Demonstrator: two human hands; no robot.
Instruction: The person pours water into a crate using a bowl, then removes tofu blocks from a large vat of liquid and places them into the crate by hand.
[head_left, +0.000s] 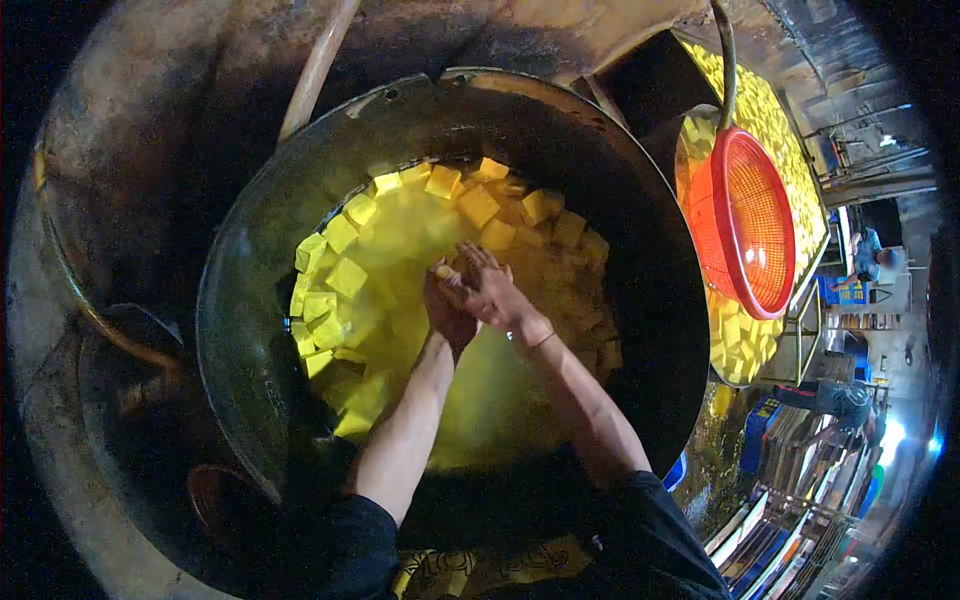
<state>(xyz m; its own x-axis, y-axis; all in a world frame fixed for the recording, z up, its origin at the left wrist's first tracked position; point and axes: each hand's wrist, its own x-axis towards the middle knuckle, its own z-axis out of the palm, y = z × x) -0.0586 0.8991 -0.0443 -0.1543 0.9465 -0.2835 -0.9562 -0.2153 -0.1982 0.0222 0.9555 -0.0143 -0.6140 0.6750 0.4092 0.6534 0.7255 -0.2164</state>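
A large dark wok point(255, 260) holds cloudy yellow liquid with many yellow blocks point(347, 277) around its left and upper edge. Both hands are together above the middle of the liquid. My left hand point(450, 305) is cupped, and its fingers are bent against the other palm; whatever it may hold is hidden. My right hand point(492, 290) crosses over it with its fingers stretched out, and a thin band circles that wrist. Steam or blur hides part of the liquid below the hands.
A red plastic basket point(708, 215) stands right of the wok, over another round vessel of yellow blocks point(735, 345). Behind lies a wide tray of yellow pieces point(790, 150). Two people are farther right, near stacked boards point(800, 460). A pole point(318, 70) rises at the upper left.
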